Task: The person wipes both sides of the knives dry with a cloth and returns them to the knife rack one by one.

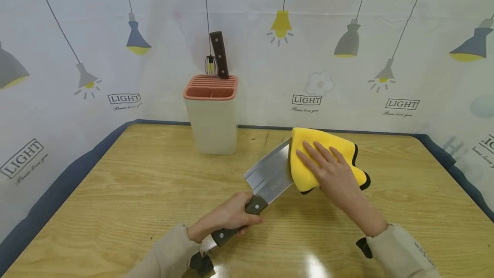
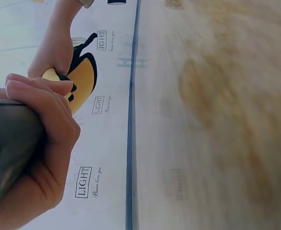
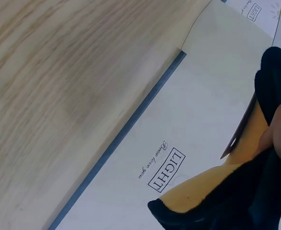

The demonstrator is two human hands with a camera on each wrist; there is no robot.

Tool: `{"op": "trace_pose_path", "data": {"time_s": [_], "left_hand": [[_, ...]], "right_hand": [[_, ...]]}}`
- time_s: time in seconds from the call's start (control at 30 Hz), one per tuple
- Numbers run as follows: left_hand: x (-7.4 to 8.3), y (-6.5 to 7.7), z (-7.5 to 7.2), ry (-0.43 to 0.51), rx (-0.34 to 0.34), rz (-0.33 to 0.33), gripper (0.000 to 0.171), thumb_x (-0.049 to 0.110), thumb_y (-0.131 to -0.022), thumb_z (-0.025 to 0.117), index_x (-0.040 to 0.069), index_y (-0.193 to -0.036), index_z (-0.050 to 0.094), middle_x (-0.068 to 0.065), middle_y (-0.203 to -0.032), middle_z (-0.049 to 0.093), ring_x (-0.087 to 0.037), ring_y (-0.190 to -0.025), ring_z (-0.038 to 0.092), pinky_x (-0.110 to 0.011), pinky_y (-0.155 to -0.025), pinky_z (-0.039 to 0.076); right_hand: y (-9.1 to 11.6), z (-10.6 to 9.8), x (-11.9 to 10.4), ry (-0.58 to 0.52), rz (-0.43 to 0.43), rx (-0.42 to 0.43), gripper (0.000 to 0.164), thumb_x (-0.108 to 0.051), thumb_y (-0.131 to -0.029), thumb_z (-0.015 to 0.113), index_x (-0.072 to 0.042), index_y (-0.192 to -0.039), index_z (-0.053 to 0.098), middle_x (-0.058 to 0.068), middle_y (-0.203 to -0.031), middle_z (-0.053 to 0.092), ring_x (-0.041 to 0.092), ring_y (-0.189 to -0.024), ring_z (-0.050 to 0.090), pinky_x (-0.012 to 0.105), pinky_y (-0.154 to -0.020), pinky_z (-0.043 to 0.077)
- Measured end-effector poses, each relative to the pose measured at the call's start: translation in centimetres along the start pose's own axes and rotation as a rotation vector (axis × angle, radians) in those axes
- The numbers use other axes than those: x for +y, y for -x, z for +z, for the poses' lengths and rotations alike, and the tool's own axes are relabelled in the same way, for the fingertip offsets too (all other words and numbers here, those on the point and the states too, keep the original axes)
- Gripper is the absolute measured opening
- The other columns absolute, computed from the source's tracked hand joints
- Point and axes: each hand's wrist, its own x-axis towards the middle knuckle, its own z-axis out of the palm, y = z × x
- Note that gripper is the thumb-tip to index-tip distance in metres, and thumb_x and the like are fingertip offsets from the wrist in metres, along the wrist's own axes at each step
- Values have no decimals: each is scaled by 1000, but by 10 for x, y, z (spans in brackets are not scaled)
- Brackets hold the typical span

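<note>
In the head view, a cleaver (image 1: 269, 176) is held tilted above the wooden table, its broad blade pointing up and to the right. My left hand (image 1: 231, 214) grips its dark riveted handle, which shows large and close in the left wrist view. Over the far end of the blade lies a folded yellow cloth (image 1: 302, 174) with black edging. My right hand (image 1: 335, 176) holds the cloth against the blade, fingers spread across its top. In the right wrist view, part of the blade's edge shows beside the cloth (image 3: 193, 187); the blade's tip is hidden under it.
A white knife block (image 1: 214, 128) with a salmon slotted top stands at the back of the table (image 1: 127, 209), left of the cleaver. One dark-handled knife (image 1: 219, 55) sticks up from it. A lamp-patterned curtain (image 1: 262, 63) surrounds the table's back and sides.
</note>
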Motion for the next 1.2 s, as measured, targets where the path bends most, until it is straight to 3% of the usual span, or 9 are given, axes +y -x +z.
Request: {"op": "trace_pose_path", "data": {"time_s": [0.37, 0.57, 0.8, 1.03, 1.2], "left_hand": [[0, -1, -3, 5, 1, 4, 15, 4, -80, 60, 2, -81, 45, -1, -44, 45, -6, -32, 42, -21, -33, 39], [0, 0, -2, -2, 4, 8, 16, 4, -79, 61, 2, -79, 44, -1, -43, 45, -6, -31, 41, -21, -32, 39], [1, 0, -2, -3, 3, -1, 17, 5, -80, 61, 2, -80, 44, -1, -43, 45, -7, -31, 41, -22, -32, 38], [1, -1, -1, 10, -5, -20, 16, 6, -80, 61, 2, -81, 45, -1, -44, 46, -7, -32, 42, -21, -33, 39], [1, 0, 0, 34, -7, -27, 17, 5, -81, 61, 2, -82, 44, -2, -45, 47, -7, -32, 42, -21, -33, 39]], "right_hand": [[8, 2, 7, 3, 74, 24, 68, 12, -58, 73, -5, -121, 53, 17, -125, 49, 37, -109, 48, 53, -83, 42], [9, 3, 3, 40, 72, 33, 64, 12, -61, 72, -6, -120, 54, 17, -125, 49, 37, -109, 48, 53, -83, 41], [7, 0, -7, 89, 12, 45, 62, 17, -63, 65, -6, -120, 54, 16, -125, 49, 35, -112, 47, 52, -85, 41], [2, 0, -22, 98, -65, 89, 53, 12, -70, 55, -7, -119, 55, 15, -126, 49, 33, -113, 48, 51, -86, 42], [2, 0, -34, 70, -117, 67, 49, 9, -77, 41, -8, -121, 54, 14, -129, 47, 32, -115, 46, 50, -89, 40]]}}
